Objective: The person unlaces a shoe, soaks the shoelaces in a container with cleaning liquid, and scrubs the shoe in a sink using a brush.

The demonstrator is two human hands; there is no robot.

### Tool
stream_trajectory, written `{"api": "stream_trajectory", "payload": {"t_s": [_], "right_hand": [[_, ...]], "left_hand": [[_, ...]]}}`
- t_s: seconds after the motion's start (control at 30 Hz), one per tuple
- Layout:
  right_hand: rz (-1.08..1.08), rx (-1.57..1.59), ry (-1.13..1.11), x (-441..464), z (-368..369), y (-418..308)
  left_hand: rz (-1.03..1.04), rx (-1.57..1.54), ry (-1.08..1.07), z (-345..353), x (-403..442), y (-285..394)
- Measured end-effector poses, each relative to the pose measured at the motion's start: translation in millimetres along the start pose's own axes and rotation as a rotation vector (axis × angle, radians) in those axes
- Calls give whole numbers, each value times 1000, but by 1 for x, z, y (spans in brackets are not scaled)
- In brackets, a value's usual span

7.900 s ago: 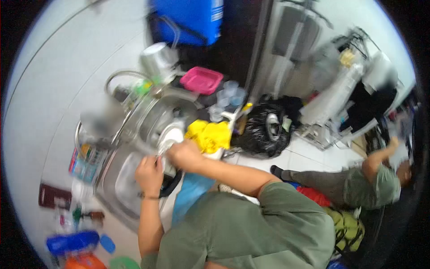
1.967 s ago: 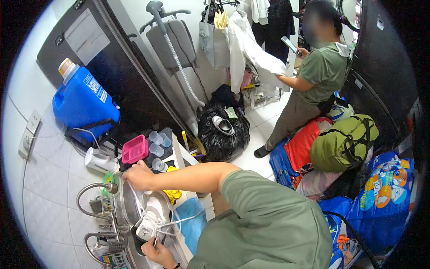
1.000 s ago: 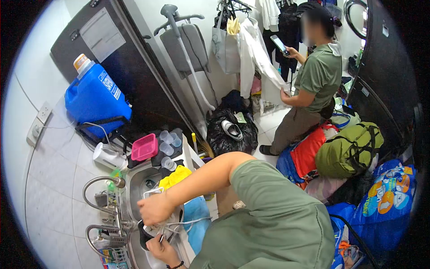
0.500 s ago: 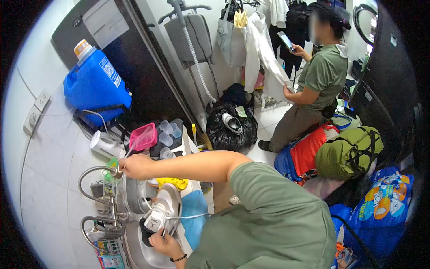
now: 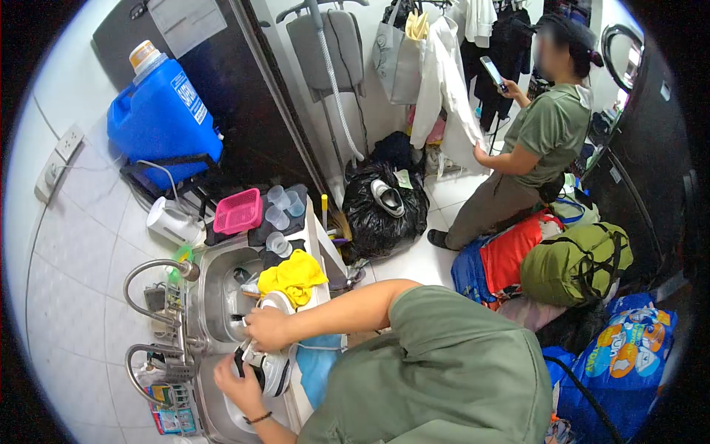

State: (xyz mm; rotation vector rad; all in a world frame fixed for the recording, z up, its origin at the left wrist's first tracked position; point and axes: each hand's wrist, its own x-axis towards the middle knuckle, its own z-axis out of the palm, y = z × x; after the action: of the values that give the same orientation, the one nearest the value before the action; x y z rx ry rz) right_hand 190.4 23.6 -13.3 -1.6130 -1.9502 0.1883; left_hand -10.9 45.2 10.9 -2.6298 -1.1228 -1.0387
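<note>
A white and grey sneaker (image 5: 276, 370) with a dark lining is held over the sink edge. My left hand (image 5: 240, 386), with a dark bead bracelet at the wrist, grips it around its dark opening. Over the laced part, my right hand (image 5: 268, 328) is closed, its fingers pinched at the laces; the fingertips are partly hidden. A loose white shoelace (image 5: 314, 347) trails across toward my body. The sneaker's toe shows beyond my right hand. A yellow cloth (image 5: 293, 277) lies just past it, and a light blue cloth (image 5: 316, 374) lies beside the sneaker on the counter.
Two curved taps (image 5: 159, 263) rise over the double metal sink (image 5: 214, 277). A pink basket (image 5: 238, 212), plastic cups (image 5: 278, 218) and a blue jug (image 5: 166, 111) stand beyond. Another sneaker (image 5: 387, 198) rests on a black bag (image 5: 370, 233). A person (image 5: 543, 140) holds a phone and a white garment.
My right hand has come back from beside the tap, where it held a lace stretched out, to the sneaker. My left hand has shifted toward the sneaker's opening.
</note>
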Motion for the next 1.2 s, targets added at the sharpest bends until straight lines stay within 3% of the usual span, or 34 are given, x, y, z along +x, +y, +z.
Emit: {"api": "stream_trajectory", "payload": {"t_s": [0.13, 0.2, 0.27, 0.33, 0.47, 0.53, 0.6, 0.9, 1.0, 1.1, 1.13, 1.2], "right_hand": [[-3, 43, -3, -6, 12, 11], [12, 172, -62, -10, 6, 15], [-3, 296, 14, -15, 2, 24], [-62, 449, 153, -17, -3, 31], [157, 619, 166, -15, -23, 33], [201, 622, 175, -13, -40, 23], [75, 537, 262, -13, -37, 22], [-170, -137, 359, -20, -21, 3], [9, -78, 241, -14, -28, -4], [346, 722, -109, -16, -17, 20], [250, 1129, -168, -22, 8, 45], [-63, 1338, -13, -38, 0, 62]], "left_hand": [[-406, -456, -472, 13, 20, -21], [-262, -298, -475, 11, 26, -20], [-412, -326, -547, 2, 38, -5], [-438, -235, -578, 33, 26, -39], [-493, -257, -389, 11, 29, -2], [-298, -64, -193, 1, 30, 16], [-224, 43, -93, -9, 32, 35], [-192, 84, -4, -1, 12, 65], [-218, 38, 9, -2, 9, 67], [-287, 37, 34, 2, 10, 66], [-323, 53, 14, 3, 6, 58], [-392, 24, -29, 10, 10, 42]]}}
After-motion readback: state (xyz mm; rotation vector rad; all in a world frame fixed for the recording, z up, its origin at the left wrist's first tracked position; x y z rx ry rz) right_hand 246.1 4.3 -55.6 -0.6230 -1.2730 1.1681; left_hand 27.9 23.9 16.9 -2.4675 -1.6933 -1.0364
